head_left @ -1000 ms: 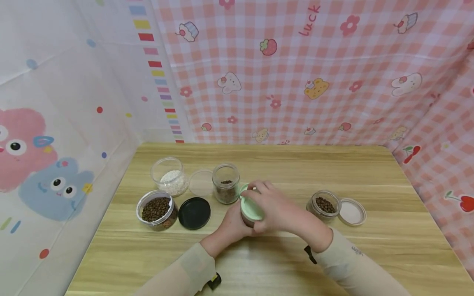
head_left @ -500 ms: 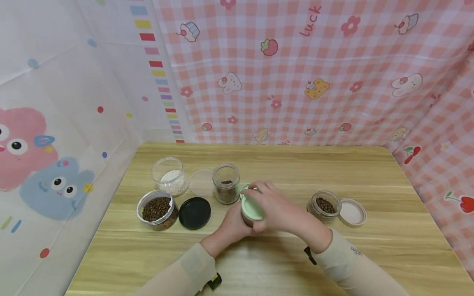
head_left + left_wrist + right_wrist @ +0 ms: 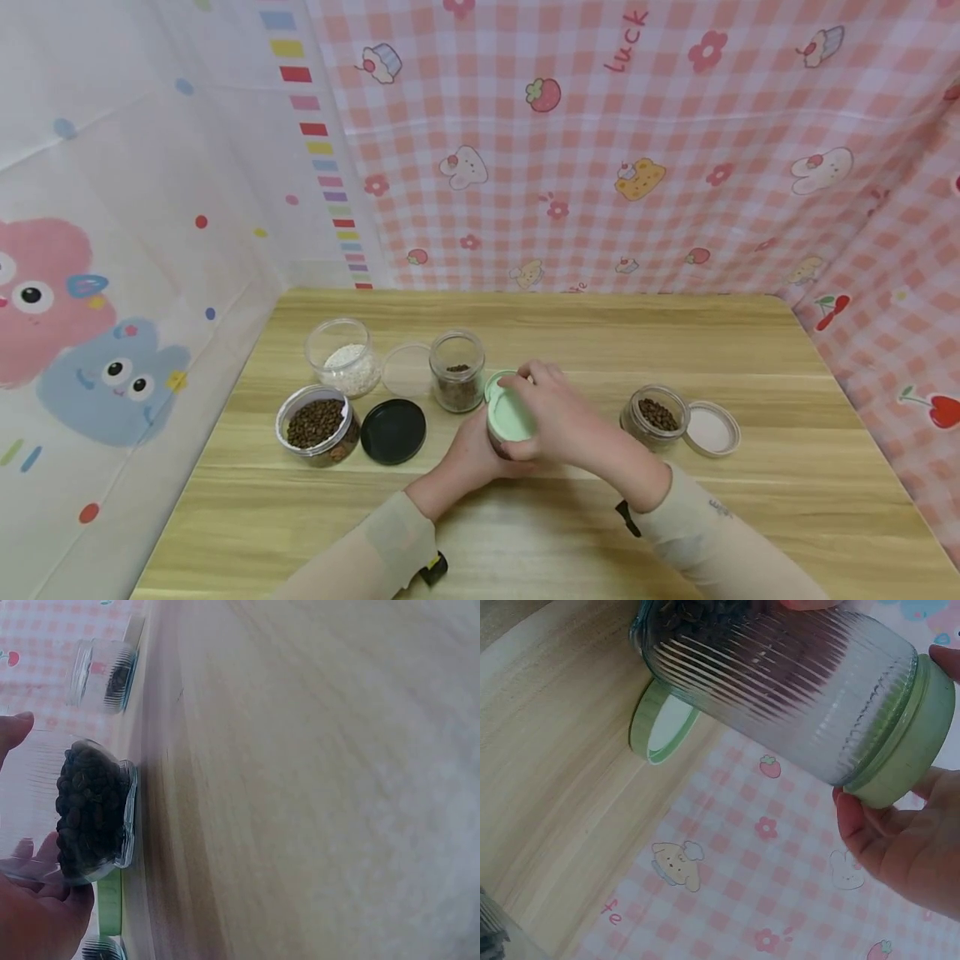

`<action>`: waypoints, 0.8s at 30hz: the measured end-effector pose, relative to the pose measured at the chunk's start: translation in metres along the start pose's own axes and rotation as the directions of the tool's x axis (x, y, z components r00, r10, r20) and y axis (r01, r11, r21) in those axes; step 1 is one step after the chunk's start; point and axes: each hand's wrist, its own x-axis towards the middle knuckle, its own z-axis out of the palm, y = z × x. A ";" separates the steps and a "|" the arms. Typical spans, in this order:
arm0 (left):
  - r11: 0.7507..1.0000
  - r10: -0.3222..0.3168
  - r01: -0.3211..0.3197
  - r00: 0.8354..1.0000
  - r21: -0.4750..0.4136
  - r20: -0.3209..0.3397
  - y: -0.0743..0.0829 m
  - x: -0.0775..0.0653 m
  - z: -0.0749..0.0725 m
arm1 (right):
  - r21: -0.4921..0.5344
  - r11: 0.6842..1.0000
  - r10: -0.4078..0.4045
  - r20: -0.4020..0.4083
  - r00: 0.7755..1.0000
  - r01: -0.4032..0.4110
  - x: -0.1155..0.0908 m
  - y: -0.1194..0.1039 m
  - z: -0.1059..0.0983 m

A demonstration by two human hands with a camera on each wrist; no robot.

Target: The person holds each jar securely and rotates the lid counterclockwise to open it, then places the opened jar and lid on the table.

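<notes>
A ribbed clear jar (image 3: 780,697) stands at the middle of the table, with dark coffee beans (image 3: 91,810) in its lower part. My left hand (image 3: 472,454) grips the jar's body from the left. On its mouth sits a pale green lid (image 3: 512,417), which my right hand (image 3: 558,417) holds by the rim, thumb on the near side and fingers on the far side. A second green lid (image 3: 649,724) lies on the table just behind the jar, partly hidden in the head view.
Left of the hands are an uncovered jar of beans (image 3: 457,387), a black lid (image 3: 394,432), a wide tub of beans (image 3: 318,425), a tub of white grains (image 3: 351,367) and a clear lid (image 3: 407,371). Rightward stand another bean jar (image 3: 655,417) and a white lid (image 3: 712,429).
My right hand has turned slightly on the green lid, its fingers shifting on the rim so more of the top shows. The left hand and jar have stayed in place.
</notes>
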 end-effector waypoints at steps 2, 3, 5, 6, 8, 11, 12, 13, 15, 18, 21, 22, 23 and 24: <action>1.000 0.006 -0.006 1.000 -0.009 0.004 0.000 0.000 -0.001 | 0.037 0.999 -0.009 0.003 1.000 0.009 0.000 0.000 -0.002; 1.000 0.008 -0.008 1.000 -0.009 0.006 0.000 0.000 -0.001 | 0.059 0.998 -0.015 0.003 1.000 0.015 0.000 0.000 -0.003; 1.000 0.008 -0.008 1.000 0.000 0.005 0.000 0.000 -0.002 | 0.093 0.995 -0.033 -0.002 0.999 0.033 0.000 0.002 -0.004; 1.000 0.009 -0.009 1.000 0.003 0.003 0.000 0.000 -0.002 | 0.112 0.993 -0.042 -0.005 0.999 0.042 0.000 0.003 -0.005; 1.000 0.007 -0.007 1.000 0.011 -0.002 0.000 -0.001 -0.002 | 0.146 0.987 -0.066 -0.016 0.998 0.068 0.001 0.006 -0.006; 1.000 0.005 -0.005 1.000 0.019 -0.007 0.000 -0.001 -0.002 | 0.176 0.979 -0.098 -0.036 0.995 0.102 0.001 0.011 -0.005; 1.000 0.006 -0.006 1.000 0.016 -0.009 0.000 -0.001 -0.002 | 0.185 0.976 -0.105 -0.040 0.994 0.110 0.001 0.012 -0.005; 1.000 0.008 -0.008 1.000 0.016 -0.010 0.000 -0.001 -0.002 | 0.190 0.974 -0.114 -0.044 0.993 0.120 0.001 0.013 -0.004; 1.000 0.011 -0.011 1.000 0.016 -0.012 -0.001 0.000 -0.001 | 0.205 0.968 -0.134 -0.053 0.990 0.142 0.000 0.015 -0.005; 1.000 0.020 -0.020 1.000 0.013 -0.013 -0.001 0.000 0.000 | 0.259 0.953 -0.145 -0.064 0.987 0.157 -0.002 0.017 -0.010; 0.999 0.039 -0.039 0.999 0.006 -0.012 -0.001 0.001 0.000 | 0.348 0.929 -0.107 -0.067 0.992 0.124 -0.004 0.020 -0.017; 0.999 0.045 -0.045 0.999 0.001 -0.011 -0.001 0.001 0.000 | 0.388 0.917 -0.076 -0.065 0.995 0.095 -0.006 0.021 -0.019; 0.999 0.050 -0.050 0.999 -0.004 -0.012 -0.001 0.002 0.001 | 0.433 0.900 -0.036 -0.060 0.998 0.058 -0.008 0.024 -0.021; 0.999 0.053 -0.053 0.999 -0.008 -0.013 -0.001 0.002 0.001 | 0.472 0.881 0.008 -0.060 0.998 0.021 -0.009 0.027 -0.021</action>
